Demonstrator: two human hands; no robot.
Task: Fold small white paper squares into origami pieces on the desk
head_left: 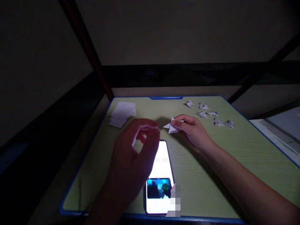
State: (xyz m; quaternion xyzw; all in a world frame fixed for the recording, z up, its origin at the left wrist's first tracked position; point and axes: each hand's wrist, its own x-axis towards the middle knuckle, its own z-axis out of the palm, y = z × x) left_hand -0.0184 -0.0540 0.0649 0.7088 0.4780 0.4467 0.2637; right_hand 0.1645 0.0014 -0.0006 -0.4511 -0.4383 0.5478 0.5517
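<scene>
My right hand (193, 131) pinches a small folded piece of white origami paper (173, 127) between thumb and fingers, just above the table. Its pointed corners stick out to the left and upward, while the fingers cover its right part. My left hand (136, 153) is raised closer to the camera, left of the folded paper and apart from it. Its fingers curl round toward the thumb in a loop, and no object shows in them. Beneath the left hand lies a lit phone (162, 168), partly covered by that hand.
A stack of white paper sheets (123, 109) rests at the table's back left. Several folded paper figures (202, 114) lie scattered at the back right. The green table (211, 193) has a blue rim. Dark bars and a pale wall surround it. Pale flat items (284, 122) lie beyond its right edge.
</scene>
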